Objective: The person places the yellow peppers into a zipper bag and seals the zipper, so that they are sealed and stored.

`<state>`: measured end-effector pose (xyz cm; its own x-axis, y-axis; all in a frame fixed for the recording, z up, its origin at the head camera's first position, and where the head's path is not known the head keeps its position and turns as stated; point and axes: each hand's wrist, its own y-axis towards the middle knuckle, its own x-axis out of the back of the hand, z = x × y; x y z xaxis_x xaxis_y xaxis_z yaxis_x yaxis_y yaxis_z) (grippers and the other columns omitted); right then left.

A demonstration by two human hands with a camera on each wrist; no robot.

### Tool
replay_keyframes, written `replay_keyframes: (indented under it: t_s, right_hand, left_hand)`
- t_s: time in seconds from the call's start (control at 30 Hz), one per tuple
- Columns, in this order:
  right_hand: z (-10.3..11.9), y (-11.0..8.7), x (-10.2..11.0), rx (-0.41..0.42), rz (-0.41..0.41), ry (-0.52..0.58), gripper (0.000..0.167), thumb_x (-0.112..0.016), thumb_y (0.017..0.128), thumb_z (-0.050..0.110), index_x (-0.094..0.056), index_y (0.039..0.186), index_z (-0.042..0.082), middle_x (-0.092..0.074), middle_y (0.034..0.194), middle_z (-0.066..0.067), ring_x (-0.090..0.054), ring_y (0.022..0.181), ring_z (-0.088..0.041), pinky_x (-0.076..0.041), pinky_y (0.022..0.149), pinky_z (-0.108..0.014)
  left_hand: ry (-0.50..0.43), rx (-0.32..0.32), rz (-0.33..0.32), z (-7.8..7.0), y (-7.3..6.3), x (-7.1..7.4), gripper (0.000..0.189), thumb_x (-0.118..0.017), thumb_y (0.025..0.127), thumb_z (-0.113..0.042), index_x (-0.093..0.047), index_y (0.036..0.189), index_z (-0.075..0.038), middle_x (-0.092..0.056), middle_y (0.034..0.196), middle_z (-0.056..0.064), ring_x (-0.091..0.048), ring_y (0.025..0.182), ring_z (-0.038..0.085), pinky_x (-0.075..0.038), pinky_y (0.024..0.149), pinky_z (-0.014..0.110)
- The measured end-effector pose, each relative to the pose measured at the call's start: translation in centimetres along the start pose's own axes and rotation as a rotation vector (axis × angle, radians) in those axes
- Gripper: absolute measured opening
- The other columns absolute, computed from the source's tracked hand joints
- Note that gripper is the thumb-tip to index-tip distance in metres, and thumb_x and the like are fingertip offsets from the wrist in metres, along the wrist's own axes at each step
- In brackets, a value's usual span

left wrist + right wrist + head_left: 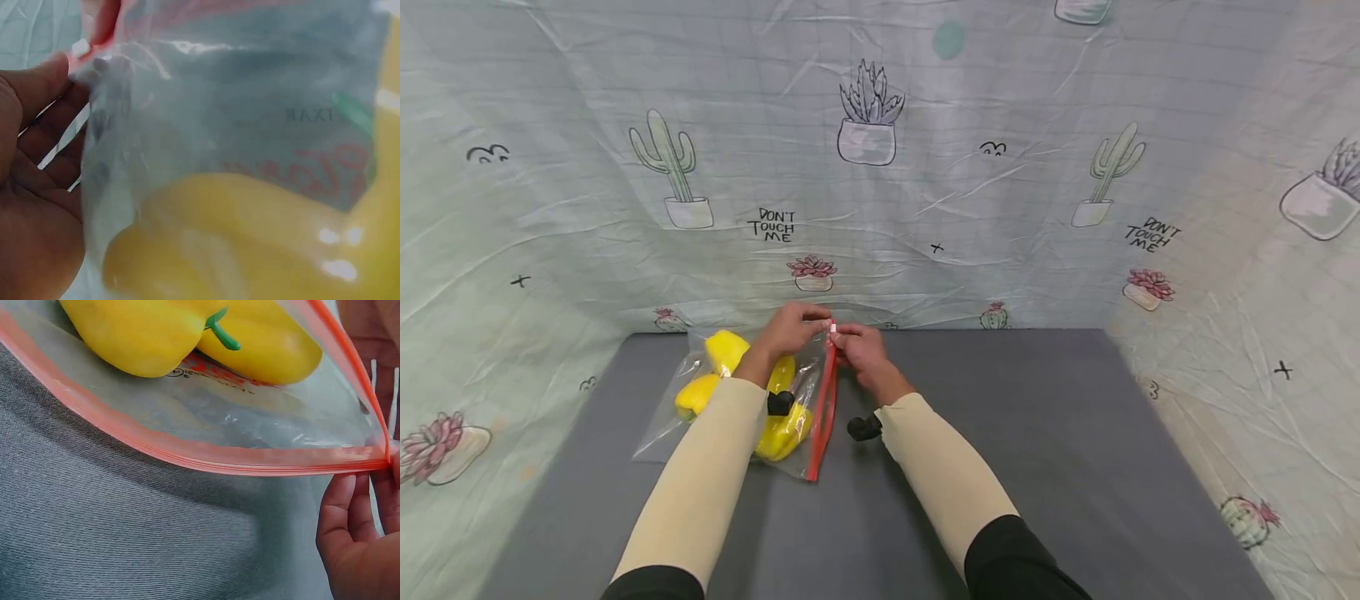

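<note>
A clear zip bag (658,442) with a red zip edge (822,437) lies on its side on the table. Several yellow bell peppers (784,435) are inside it; a green stem (224,334) shows in the right wrist view. My left hand (790,330) pinches the bag's far top corner, close to a small white slider (81,47). At the same corner, my right hand (862,352) pinches the red edge from the other side. The bag's mouth gapes along most of its length in the right wrist view. Exact fingertip contact with the slider is partly hidden.
A dark grey table (1015,433) extends to both sides of the bag. Behind it and at the sides hangs a pale cloth (925,183) printed with cacti and potted plants. The bag's corner is close to the table's far edge.
</note>
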<state>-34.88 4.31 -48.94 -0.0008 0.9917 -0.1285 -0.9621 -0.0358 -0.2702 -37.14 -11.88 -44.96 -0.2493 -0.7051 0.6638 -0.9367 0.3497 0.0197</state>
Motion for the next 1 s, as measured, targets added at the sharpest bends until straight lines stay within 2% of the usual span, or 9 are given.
replay_keyframes:
  t_s: [0.17,0.33,0.5,0.67,0.8,1.0]
  right_hand:
    - [0.1,0.0,-0.4,-0.005,0.019,0.024,0.026,-0.067,0.099,0.01,-0.073,0.122,0.0,-0.07,0.077,0.006,-0.066,0.064,-0.005,-0.055,0.061,-0.023]
    - [0.3,0.0,-0.5,-0.009,0.009,0.038,0.023,-0.066,0.101,0.015,-0.073,0.115,-0.001,-0.067,0.075,0.006,-0.064,0.065,-0.006,-0.054,0.06,-0.024]
    - [0.6,0.0,-0.5,0.003,-0.021,0.0,0.024,-0.065,0.102,0.017,-0.074,0.113,-0.002,-0.067,0.074,0.006,-0.064,0.066,-0.006,-0.054,0.062,-0.024]
    - [0.5,0.0,-0.8,0.037,-0.058,-0.043,0.024,-0.065,0.102,0.016,-0.075,0.11,-0.004,-0.067,0.071,0.006,-0.063,0.064,-0.005,-0.054,0.063,-0.024]
    - [0.3,-0.1,-1.3,0.056,-0.09,-0.092,0.024,-0.065,0.101,0.017,-0.075,0.106,-0.003,-0.061,0.072,0.007,-0.058,0.062,-0.006,-0.054,0.065,-0.027]
    - [-0.6,-0.6,-1.4,0.06,-0.081,-0.168,0.024,-0.064,0.102,0.019,-0.077,0.104,-0.001,-0.06,0.071,0.006,-0.057,0.062,-0.007,-0.057,0.071,-0.035]
  left_hand:
    - [-0.067,0.012,-0.017,0.7,0.2,0.0,0.035,-0.061,0.105,-0.019,-0.07,0.131,0.003,-0.069,0.135,0.023,-0.063,0.125,0.039,-0.051,0.108,0.052]
    - [-0.159,0.042,-0.065,0.8,0.3,-0.5,0.028,-0.062,0.103,-0.015,-0.075,0.118,0.005,-0.073,0.124,0.025,-0.064,0.109,0.033,-0.051,0.094,0.04]
    - [-0.235,0.079,-0.082,0.7,0.6,-0.8,0.029,-0.063,0.103,-0.016,-0.076,0.117,0.007,-0.073,0.123,0.026,-0.061,0.104,0.028,-0.047,0.087,0.031]
    - [-0.251,0.116,-0.085,0.6,0.9,-0.9,0.032,-0.062,0.104,-0.018,-0.074,0.119,0.008,-0.071,0.126,0.026,-0.061,0.106,0.028,-0.046,0.087,0.03]
    - [-0.271,0.117,-0.106,0.7,1.0,-1.0,0.033,-0.062,0.104,-0.017,-0.073,0.119,0.011,-0.07,0.127,0.028,-0.061,0.108,0.029,-0.048,0.091,0.031]
    - [-0.288,0.134,-0.149,1.1,0.8,-1.0,0.032,-0.062,0.104,-0.017,-0.074,0.116,0.011,-0.071,0.125,0.027,-0.06,0.107,0.028,-0.047,0.094,0.034]
